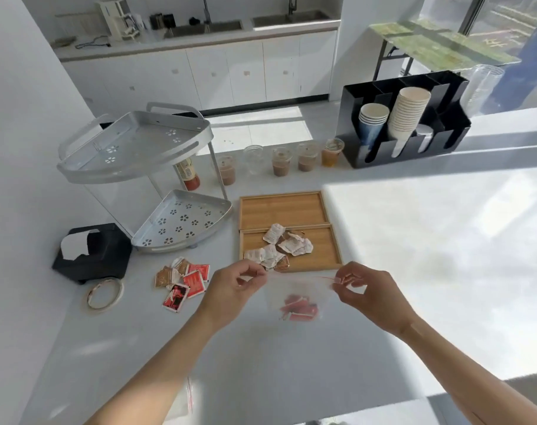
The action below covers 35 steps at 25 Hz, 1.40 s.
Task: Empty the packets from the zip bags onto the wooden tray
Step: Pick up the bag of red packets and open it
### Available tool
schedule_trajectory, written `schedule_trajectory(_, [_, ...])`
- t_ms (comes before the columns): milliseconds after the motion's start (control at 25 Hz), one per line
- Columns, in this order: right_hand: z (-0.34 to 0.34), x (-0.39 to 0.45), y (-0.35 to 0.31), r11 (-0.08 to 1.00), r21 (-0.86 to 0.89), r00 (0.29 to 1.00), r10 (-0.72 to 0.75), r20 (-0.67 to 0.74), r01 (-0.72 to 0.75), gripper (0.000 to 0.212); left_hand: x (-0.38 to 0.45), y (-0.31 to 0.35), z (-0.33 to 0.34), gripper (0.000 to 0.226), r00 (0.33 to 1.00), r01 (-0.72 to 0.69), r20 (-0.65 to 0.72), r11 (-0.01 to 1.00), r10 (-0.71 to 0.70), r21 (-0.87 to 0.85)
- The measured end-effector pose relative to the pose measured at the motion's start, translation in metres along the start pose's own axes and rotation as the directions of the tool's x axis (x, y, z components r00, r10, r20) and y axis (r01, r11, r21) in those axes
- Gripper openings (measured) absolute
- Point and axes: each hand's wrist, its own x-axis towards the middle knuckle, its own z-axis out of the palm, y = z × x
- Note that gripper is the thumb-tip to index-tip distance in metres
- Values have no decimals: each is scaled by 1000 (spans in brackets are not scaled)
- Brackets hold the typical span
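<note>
Holding a clear zip bag [298, 294] by its top edge, you have your left hand [233, 286] pinched in a closed grip on one corner and your right hand [368, 289] pinched on the other, so the bag hangs above the table [414, 240] just in front of the wooden tray [325, 246]. Red packets [299, 308] sit at the bottom of the bag. White and brown packets [279, 248] lie piled on the tray's near compartment, and loose red packets [184, 282] lie on the table to the left
</note>
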Motion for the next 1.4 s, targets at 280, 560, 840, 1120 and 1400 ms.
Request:
schedule_trajectory(280, [13, -25, 20, 995, -97, 999, 38, 11, -37, 15, -8, -16, 22, 13, 999, 38, -18, 997, -37, 69])
schedule_trajectory(560, [41, -23, 6, 960, -270, 997, -82, -11, 76, 21, 5, -2, 40, 9, 981, -7, -186, 978, 47, 210])
schedule_trajectory(840, [67, -38, -5, 828, -524, 946, -304, -116, 202, 30, -9, 16, 59, 37, 846, 515, 223, 851, -485, -103])
schedule_trajectory(1120, [64, -42, -20, 950, -303, 997, -75, 4, 72, 34, -11, 14, 50, 16, 865, 473, 224, 879, -450, -57])
schedule_trajectory(1400, [62, -8, -29, 963, 137, 951, 197, 239, -234, 24, -9, 11, 47, 27, 904, 353, 244, 935, -350, 34])
